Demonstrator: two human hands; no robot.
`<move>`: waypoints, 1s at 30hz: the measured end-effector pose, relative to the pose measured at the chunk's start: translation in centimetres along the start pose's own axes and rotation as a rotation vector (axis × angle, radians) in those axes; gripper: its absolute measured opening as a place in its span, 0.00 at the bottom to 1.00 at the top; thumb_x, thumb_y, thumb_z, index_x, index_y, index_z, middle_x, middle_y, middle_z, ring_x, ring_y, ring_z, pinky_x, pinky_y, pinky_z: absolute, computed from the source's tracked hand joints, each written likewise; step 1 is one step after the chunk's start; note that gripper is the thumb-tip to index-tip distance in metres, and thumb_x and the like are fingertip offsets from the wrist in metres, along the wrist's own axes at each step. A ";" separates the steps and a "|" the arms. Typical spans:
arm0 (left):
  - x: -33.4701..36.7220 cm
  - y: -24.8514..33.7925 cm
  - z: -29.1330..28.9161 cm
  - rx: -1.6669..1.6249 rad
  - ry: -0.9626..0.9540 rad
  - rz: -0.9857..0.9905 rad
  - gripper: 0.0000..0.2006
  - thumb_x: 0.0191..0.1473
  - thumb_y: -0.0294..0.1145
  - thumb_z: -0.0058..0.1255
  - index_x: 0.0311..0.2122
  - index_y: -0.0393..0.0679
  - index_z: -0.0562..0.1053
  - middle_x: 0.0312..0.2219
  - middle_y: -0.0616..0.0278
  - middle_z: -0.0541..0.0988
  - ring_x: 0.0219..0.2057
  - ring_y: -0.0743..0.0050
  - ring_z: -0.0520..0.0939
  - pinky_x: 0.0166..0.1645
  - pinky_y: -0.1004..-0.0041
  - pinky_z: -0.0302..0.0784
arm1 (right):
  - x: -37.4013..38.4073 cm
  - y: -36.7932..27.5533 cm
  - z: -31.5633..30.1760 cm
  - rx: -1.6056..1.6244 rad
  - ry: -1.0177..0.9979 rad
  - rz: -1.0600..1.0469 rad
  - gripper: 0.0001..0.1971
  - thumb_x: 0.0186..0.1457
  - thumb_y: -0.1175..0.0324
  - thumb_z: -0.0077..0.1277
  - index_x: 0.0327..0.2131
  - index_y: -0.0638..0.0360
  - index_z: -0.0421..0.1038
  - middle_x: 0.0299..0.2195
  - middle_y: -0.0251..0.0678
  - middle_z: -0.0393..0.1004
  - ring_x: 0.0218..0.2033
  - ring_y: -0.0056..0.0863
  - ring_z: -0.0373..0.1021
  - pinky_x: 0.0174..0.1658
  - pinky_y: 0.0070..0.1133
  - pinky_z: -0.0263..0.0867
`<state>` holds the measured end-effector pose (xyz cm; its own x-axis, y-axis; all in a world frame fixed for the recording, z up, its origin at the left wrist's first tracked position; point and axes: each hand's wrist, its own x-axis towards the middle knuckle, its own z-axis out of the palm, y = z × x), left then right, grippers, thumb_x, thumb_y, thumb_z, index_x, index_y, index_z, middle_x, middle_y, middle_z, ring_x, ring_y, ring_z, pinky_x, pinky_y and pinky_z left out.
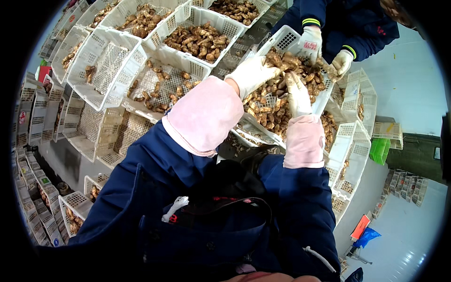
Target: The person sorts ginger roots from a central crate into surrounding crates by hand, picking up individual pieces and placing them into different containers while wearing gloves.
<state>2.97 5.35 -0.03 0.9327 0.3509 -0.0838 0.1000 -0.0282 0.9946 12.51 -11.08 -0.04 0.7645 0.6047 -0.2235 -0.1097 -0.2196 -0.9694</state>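
Note:
Brown and cream mushrooms (270,113) fill a white perforated plastic crate (287,40) in front of me. My left hand (252,76), in a white glove, is at the crate's left side, its fingers bent together at the mushrooms; what lies between the fingertips is hidden. My right hand (298,96), also gloved, reaches in from the near side with its fingers stretched out, touching the mushrooms. Across the crate, a co-worker's gloved hand (311,44) reaches over the far rim. The co-worker's other gloved hand (342,63) holds a mushroom (332,71) at the right rim.
At the left stand more white crates: one full of mushrooms (199,42), one with scattered mushrooms (157,87), and one nearly bare crate (105,70). Further crates (350,141) stand at the right. Green baskets (379,150), a red box (360,227) and a blue bag (366,237) are beyond.

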 end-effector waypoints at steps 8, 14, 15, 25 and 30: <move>-1.4 4.2 -0.1 -0.467 0.089 -0.127 0.09 0.58 0.33 0.53 0.41 0.41 0.74 0.28 0.68 0.80 0.24 0.85 0.75 0.29 0.82 0.72 | 3.7 9.5 -4.1 -1.435 -0.162 0.490 0.34 0.58 0.41 0.38 0.58 0.56 0.63 0.56 0.43 0.67 0.56 0.40 0.66 0.59 0.32 0.61; -1.0 4.6 1.1 -0.654 -0.035 -0.068 0.13 0.58 0.36 0.54 0.44 0.41 0.72 0.30 0.65 0.79 0.29 0.79 0.79 0.34 0.78 0.78 | 5.7 13.0 -3.8 -1.582 -0.165 0.634 0.30 0.57 0.43 0.39 0.55 0.52 0.68 0.56 0.41 0.68 0.56 0.39 0.67 0.56 0.31 0.63; -0.9 4.6 1.3 -0.669 -0.021 -0.104 0.14 0.57 0.36 0.55 0.45 0.40 0.72 0.31 0.65 0.79 0.29 0.79 0.80 0.34 0.77 0.78 | 6.1 13.2 -4.0 -1.581 -0.168 0.638 0.30 0.57 0.43 0.39 0.54 0.52 0.69 0.55 0.41 0.69 0.55 0.38 0.68 0.56 0.31 0.63; -0.4 3.7 0.6 -0.633 0.132 -0.106 0.10 0.57 0.36 0.55 0.39 0.42 0.75 0.30 0.67 0.80 0.30 0.79 0.79 0.34 0.79 0.74 | 2.4 6.4 -3.5 -0.807 0.353 0.198 0.22 0.58 0.51 0.43 0.40 0.59 0.77 0.37 0.45 0.79 0.42 0.43 0.74 0.48 0.32 0.66; -1.8 3.6 2.4 -0.704 0.055 -0.102 0.10 0.57 0.36 0.53 0.41 0.43 0.76 0.31 0.66 0.80 0.32 0.77 0.80 0.35 0.77 0.75 | -5.5 -3.3 -2.2 -0.104 0.208 0.174 0.16 0.62 0.59 0.43 0.41 0.63 0.72 0.31 0.39 0.76 0.26 0.27 0.74 0.27 0.21 0.69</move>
<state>2.51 2.37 3.59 0.9097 0.3672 -0.1940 -0.0791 0.6118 0.7870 10.06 -15.31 4.59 0.8550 0.3836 -0.3491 -0.1929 -0.3896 -0.9006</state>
